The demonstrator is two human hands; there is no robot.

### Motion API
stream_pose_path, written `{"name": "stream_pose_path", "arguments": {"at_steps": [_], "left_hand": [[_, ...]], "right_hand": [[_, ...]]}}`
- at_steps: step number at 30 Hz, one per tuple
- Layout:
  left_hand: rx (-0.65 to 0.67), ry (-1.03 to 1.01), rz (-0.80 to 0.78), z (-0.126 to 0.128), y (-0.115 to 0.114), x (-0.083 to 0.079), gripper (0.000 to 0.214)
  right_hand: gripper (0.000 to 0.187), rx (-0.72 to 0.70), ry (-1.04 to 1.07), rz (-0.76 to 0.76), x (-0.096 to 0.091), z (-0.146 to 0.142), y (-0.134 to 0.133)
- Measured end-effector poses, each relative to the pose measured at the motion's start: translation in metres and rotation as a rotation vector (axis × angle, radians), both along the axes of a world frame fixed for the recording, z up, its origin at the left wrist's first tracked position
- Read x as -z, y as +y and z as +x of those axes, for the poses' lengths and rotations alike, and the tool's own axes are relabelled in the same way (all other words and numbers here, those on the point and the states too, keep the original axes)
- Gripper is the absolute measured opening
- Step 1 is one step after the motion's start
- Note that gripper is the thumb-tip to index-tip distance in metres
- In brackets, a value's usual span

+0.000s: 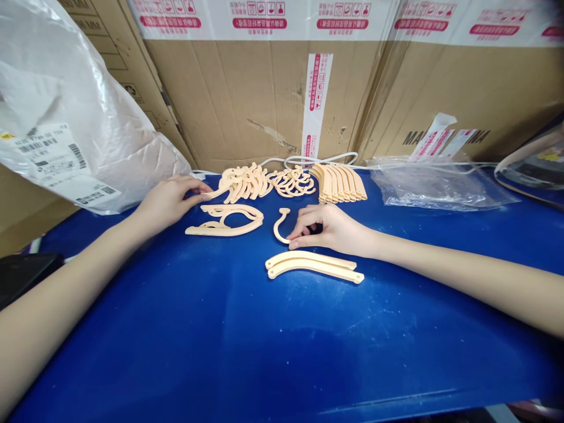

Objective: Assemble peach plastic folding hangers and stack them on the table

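Picking parts, apparently: pinching a plastic hook (276, 228) in right fingers (307, 241) behind paired hanger arms (315, 259), a curved strut (220, 190) in left fingers (195, 184) to their back-left; likely calling for steady lifting.

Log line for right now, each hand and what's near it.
left hand: pinching curved piece at edge of pile | right hand: holding hook | below it in view: two curved strips | surface: blue table

Wht bag (118, 138) L, cardbd boxes (247, 94) & cable (273, 158) at back, clr bag (427, 191) R
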State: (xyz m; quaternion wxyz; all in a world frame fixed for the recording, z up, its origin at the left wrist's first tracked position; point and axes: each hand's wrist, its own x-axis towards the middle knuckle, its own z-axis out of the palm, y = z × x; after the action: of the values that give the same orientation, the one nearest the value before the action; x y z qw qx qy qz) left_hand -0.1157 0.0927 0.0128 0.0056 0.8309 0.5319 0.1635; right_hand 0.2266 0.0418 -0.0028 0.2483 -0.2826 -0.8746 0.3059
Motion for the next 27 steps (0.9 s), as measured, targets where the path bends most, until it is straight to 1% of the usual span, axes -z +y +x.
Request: {"name": "stream_pose_path", "arguments": {"at_steps": [3, 6, 10, 13, 16, 19, 20, 22, 23, 25, 27], "left_hand": [[-0.036, -0.031, -0.021, 0.002, -0.002, 0.0, 0.03], [-0.085, -0.051, -0.021, 0.006, -0.007, -0.002, 0.027], [-0.155, -0.074, -0.009, 0.016, -0.015, -0.011, 0.027], [-0.196, -0.111, 0.042, 0.028, -0.025, -0.02, 0.029], [-0.182, -0.155, 0.071, 0.048, -0.04, -0.026, 0.029], [-0.071, -0.172, 0.036, 0.074, -0.062, -0.024, 0.024], [-0.006, -0.175, 0.027, 0.083, -0.07, -0.022, 0.023], [0.212, -0.178, -0.009, 0.097, -0.084, -0.018, 0.023], [0.274, -0.181, -0.011, 0.101, -0.089, -0.016, 0.023], [0.316, -0.189, -0.022, 0.106, -0.095, -0.013, 0.023], [0.313, -0.195, -0.028, 0.106, -0.096, -0.013, 0.023]], "right_hand": [[0.021, -0.002, 0.006, -0.029, 0.001, 0.001, 0.001], [0.023, -0.007, -0.001, -0.022, 0.002, 0.0, 0.0], [0.025, 0.014, 0.003, -0.045, 0.0, -0.001, -0.002], [0.03, 0.096, 0.072, -0.087, -0.002, -0.002, -0.003], [0.037, 0.205, 0.202, -0.105, -0.002, -0.001, -0.002], [0.043, 0.219, 0.336, -0.134, -0.002, 0.0, -0.002], [0.043, 0.208, 0.362, -0.14, -0.002, 0.001, -0.002], [0.038, 0.172, 0.37, -0.158, -0.003, 0.002, -0.004], [0.034, 0.152, 0.348, -0.167, -0.003, 0.002, -0.005], [0.032, 0.104, 0.283, -0.182, -0.004, 0.002, -0.006], [0.036, 0.068, 0.224, -0.169, -0.004, 0.002, -0.006]]}}
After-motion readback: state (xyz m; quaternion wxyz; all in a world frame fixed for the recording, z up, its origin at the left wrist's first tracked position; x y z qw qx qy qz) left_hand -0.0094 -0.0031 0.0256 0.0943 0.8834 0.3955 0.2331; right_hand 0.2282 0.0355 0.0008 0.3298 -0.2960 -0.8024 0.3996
